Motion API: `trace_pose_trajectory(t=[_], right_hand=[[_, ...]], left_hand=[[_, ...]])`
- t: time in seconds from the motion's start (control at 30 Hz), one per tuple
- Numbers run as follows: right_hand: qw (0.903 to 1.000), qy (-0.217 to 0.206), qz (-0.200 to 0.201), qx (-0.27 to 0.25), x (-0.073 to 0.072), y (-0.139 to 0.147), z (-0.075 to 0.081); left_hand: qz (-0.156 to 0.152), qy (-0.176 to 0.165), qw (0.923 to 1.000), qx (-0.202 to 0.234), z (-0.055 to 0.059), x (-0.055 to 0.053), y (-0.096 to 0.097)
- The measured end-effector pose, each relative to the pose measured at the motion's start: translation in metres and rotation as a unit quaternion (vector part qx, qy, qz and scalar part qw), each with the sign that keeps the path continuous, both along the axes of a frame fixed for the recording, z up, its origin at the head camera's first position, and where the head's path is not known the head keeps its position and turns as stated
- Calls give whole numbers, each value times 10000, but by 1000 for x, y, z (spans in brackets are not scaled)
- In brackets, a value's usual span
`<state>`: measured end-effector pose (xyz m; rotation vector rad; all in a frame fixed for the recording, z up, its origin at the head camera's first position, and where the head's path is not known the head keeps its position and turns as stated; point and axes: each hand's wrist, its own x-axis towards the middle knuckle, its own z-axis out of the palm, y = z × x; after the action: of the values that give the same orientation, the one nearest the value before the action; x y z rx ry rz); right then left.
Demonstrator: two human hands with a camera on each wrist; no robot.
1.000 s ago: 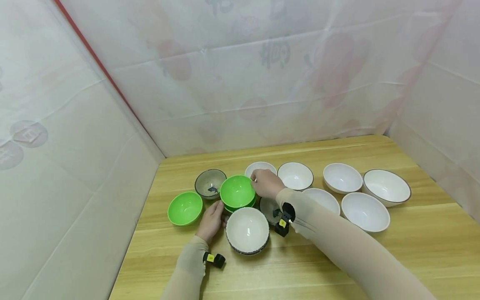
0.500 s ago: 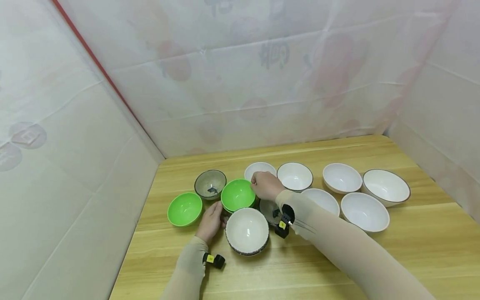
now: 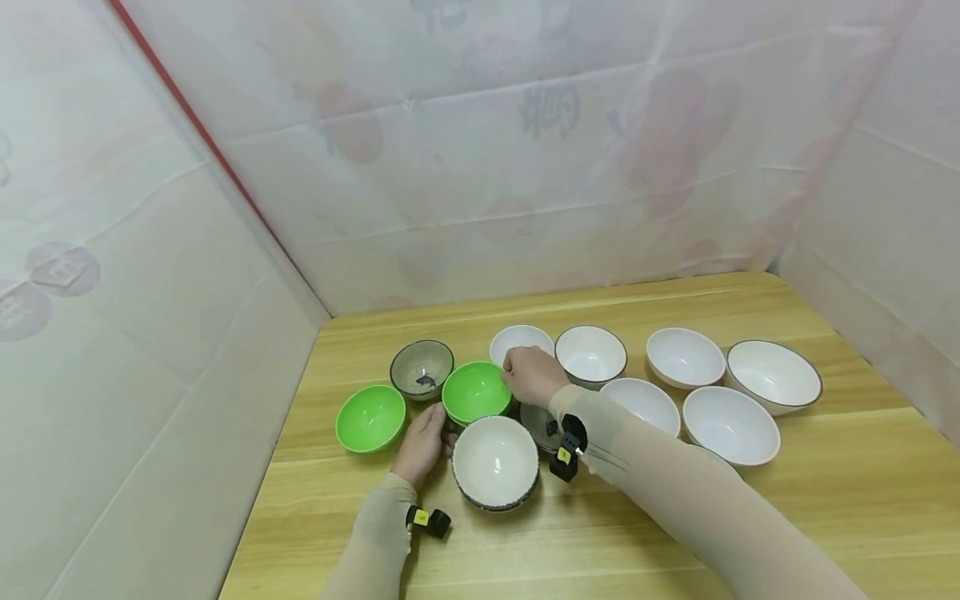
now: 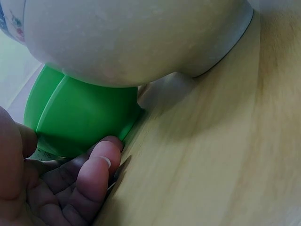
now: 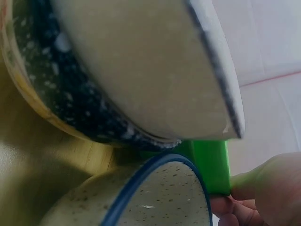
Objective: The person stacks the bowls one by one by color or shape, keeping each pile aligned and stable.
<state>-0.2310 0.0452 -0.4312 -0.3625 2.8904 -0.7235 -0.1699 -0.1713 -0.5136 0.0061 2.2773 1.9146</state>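
Bowls of plain green sat nested near the centre of the head view, the upper green bowl (image 3: 475,392) inside the lower green bowl (image 4: 89,117), with both openings facing up from the bench (image 3: 570,550). The relation that mattered was a side-to-side one: the stack lay between two hands, directly left of the right hand (image 3: 536,375) in the frame and just up and right of the left hand (image 3: 422,443). Being round, the bowls offered no long axis, only rims to take from either side. The right hand's grip was narrow, fingertips and thumb pinching the upper rim at its right edge; the left hand's fingers curled against the lower wall, near its base in the left wrist view. Neither hand was plainly nearer, since both touched the stack. A cream bowl (image 3: 495,462) stood close below it in the frame, overlapping its near edge from this angle, while a grey bowl (image 3: 537,421) sat just to the right, under the right wrist, and a fish-marked bowl (image 3: 416,365) to the upper left.
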Motion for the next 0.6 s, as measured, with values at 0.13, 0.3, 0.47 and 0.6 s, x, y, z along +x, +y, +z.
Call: trace_pose_trajectory(t=[0.13, 0.3, 0.47, 0.6], right_hand=[[10000, 94, -13, 7, 0, 1, -2], [9999, 125, -5, 19, 0, 0, -1], [9998, 199, -22, 40, 1, -2, 1], [9997, 210, -41, 68, 1, -2, 0]], left_hand=[[-9, 69, 10000, 10, 0, 1, 0], [-40, -14, 10000, 40, -1, 0, 0], [-104, -79, 9999, 87, -2, -2, -1], [-101, -102, 9998, 117, -2, -2, -1]])
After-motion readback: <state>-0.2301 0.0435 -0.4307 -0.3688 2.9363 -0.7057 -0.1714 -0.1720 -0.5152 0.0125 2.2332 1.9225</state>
